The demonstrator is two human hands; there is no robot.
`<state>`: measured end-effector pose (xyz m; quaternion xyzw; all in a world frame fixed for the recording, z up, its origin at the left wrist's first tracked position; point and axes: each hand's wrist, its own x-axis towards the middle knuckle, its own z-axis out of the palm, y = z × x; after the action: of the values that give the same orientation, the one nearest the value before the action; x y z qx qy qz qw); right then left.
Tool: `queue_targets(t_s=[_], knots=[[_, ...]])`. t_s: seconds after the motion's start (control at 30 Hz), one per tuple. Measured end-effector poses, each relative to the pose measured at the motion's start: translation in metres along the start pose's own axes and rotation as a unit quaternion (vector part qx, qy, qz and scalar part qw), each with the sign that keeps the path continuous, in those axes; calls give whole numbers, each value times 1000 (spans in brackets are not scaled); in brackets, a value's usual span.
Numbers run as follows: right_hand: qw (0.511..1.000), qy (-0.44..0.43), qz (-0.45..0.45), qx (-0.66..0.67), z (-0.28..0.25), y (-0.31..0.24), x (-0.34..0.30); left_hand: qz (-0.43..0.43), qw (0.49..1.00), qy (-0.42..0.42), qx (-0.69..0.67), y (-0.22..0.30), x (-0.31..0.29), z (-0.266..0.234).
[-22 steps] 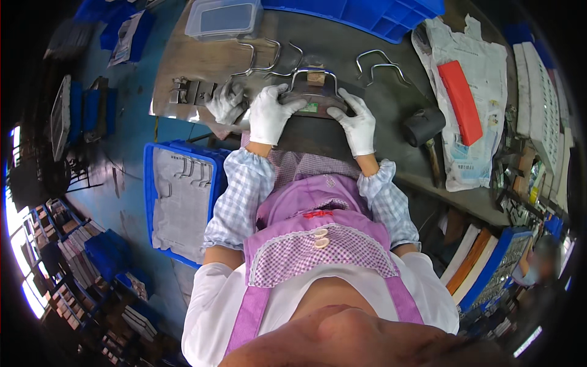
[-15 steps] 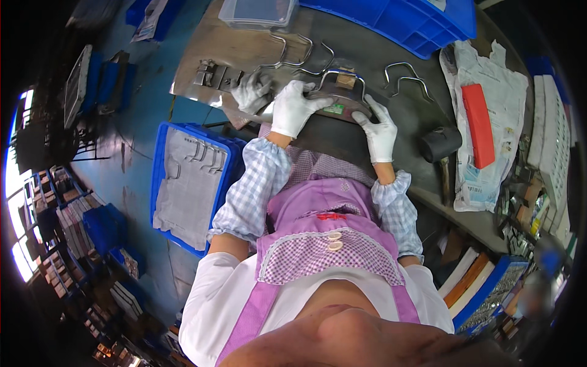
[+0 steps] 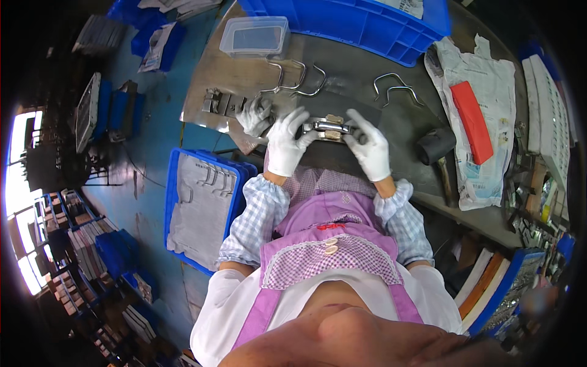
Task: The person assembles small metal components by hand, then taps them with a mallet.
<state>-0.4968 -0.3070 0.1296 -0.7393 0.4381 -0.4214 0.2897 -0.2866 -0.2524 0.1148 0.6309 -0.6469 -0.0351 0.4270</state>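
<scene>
My left hand (image 3: 286,144), in a white glove, has its thumb and fingers closed around the left end of a bent metal handle (image 3: 328,127). My right hand (image 3: 370,150), gloved too, pinches the handle's right end. The handle lies across a small metal block with tan pads (image 3: 333,118) showing on its far and near sides. Beside my left hand rests a crumpled grey-white glove (image 3: 254,116). Farther off on the metal bench lie more bent handles: several at the left (image 3: 293,79) and a pair at the right (image 3: 396,88).
A large blue crate (image 3: 361,30) and a clear plastic box (image 3: 254,37) stand at the back. On the right are a red bar (image 3: 472,122) on printed sheets (image 3: 489,183) and a black cylinder (image 3: 436,145). A blue bin (image 3: 202,214) with handles on paper stands at the left.
The handle, which stood up as an arch on the block, now appears as a flat bar across it. Both hands have closed in on its ends, and the view has shifted.
</scene>
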Motion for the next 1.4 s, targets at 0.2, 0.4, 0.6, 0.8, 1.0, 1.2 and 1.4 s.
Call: queue_targets(t_s=[0.2, 0.4, 0.6, 0.8, 1.0, 1.2, 1.4], knots=[[990, 73, 0, 120, -8, -18, 27, 86, 984, -154, -2, 50, 85, -3], [986, 139, 39, -82, -99, 50, -4, -82, 916, -307, 245, 24, 138, 90], [873, 235, 176, -389, -168, 122, -93, 12, 855, -427, 294, 44, 190, 137], [836, 168, 221, -474, -138, 134, -88, 10, 884, -428, 187, 52, 199, 213], [930, 70, 294, -210, -175, 155, -105, -158, 893, -412, -89, 47, 207, 81], [728, -32, 473, 496, -158, 127, -50, -45, 970, -210, -119, 53, 70, -98], [870, -243, 375, 206, -129, -63, 23, -118, 964, -237, 21, 39, -40, -2]])
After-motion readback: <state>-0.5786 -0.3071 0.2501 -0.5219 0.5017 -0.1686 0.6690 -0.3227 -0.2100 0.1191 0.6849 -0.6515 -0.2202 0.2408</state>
